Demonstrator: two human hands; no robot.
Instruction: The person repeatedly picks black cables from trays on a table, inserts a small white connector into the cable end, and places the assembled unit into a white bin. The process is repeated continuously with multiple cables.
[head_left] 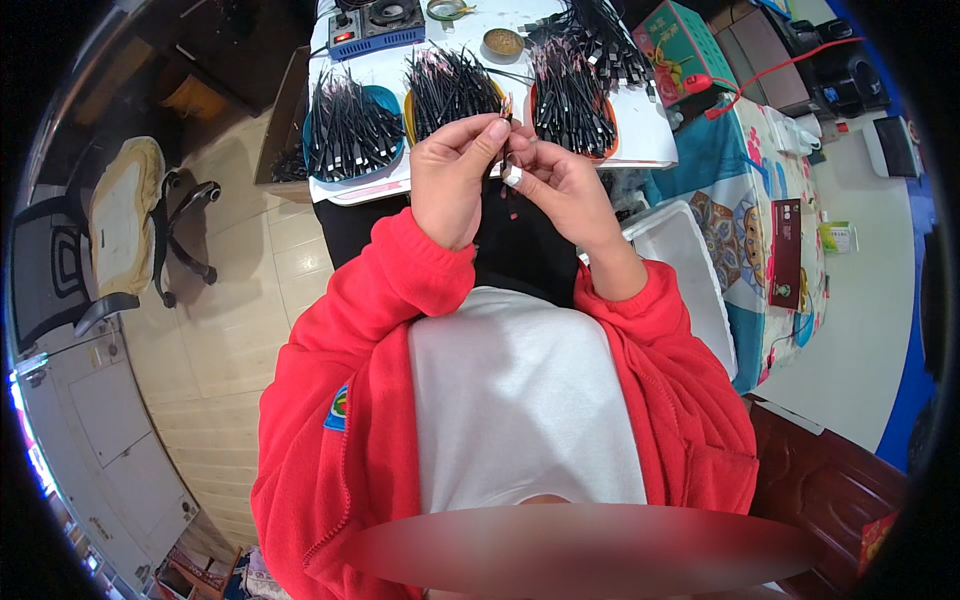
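Both my hands meet above my lap, just in front of the table's near edge. My left hand (452,178) pinches a thin black cable (507,112) between thumb and forefinger, its coloured wire ends pointing up. Fingers of my right hand (572,195) close on the same cable slightly lower; a white wrap covers the thumb tip. Part of the cable is hidden behind the fingers. Beyond my hands lie three heaps of similar black cables: the left heap (352,128) in a blue tray, the middle heap (450,92) in a yellow one, the right heap (572,100) in an orange one.
On the white table (478,22) stand a blue-based device (375,32), a small round tin (503,42) and a further cable pile (600,40). A white foam box (690,270) is at my right, an office chair (125,215) at left. A cardboard box (282,130) adjoins the table.
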